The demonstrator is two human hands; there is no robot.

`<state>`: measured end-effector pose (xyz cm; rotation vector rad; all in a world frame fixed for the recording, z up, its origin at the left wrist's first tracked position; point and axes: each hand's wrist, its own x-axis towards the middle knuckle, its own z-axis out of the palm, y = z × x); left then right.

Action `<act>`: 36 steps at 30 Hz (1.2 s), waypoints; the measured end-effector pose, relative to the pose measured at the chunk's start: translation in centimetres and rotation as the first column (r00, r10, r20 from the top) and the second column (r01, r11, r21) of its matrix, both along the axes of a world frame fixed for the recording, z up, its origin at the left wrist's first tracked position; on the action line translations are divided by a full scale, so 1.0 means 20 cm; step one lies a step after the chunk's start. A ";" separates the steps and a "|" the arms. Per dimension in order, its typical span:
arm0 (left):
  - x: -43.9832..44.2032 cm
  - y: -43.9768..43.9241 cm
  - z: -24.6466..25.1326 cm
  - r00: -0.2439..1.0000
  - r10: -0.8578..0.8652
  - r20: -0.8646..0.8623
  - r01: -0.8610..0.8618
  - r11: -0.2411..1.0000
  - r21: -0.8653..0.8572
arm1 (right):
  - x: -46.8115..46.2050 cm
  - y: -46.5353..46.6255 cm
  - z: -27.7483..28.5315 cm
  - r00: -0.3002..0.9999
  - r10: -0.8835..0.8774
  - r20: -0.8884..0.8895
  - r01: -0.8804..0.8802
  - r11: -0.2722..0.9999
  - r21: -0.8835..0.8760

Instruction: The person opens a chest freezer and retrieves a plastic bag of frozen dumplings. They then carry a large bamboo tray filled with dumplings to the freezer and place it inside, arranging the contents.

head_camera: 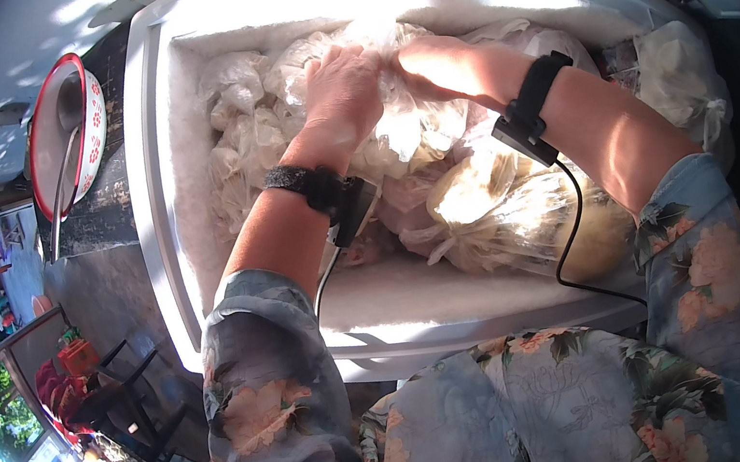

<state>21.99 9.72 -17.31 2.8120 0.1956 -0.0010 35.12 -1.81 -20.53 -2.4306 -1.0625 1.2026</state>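
Note:
A chest freezer (148,158) with thick frost on its inner walls lies open before me, filled with knotted plastic bags of food. My left hand (346,88) grips the gathered top of a clear plastic bag (401,130) near the far wall. Close beside it, my right hand (435,69) pinches the same plastic from the other side. Strong sunlight washes out the fingertips and the upper part of this bag. Below the hands rests a large clear bag (528,212) with yellowish contents. Smaller whitish bags (245,142) are heaped along the left.
A white enamel basin (96,130) with a red rim and a metal ladle (65,186) stands on a dark surface left of the freezer. One knotted bag (679,84) sits at the right end. Black cables (583,210) trail from both wrist devices. A chair (137,395) is at lower left.

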 end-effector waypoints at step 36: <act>-0.17 0.16 0.29 1.000 0.009 0.017 0.009 0.556 -0.831 | 0.17 -0.30 0.61 0.909 0.202 0.364 -0.369 0.795 0.481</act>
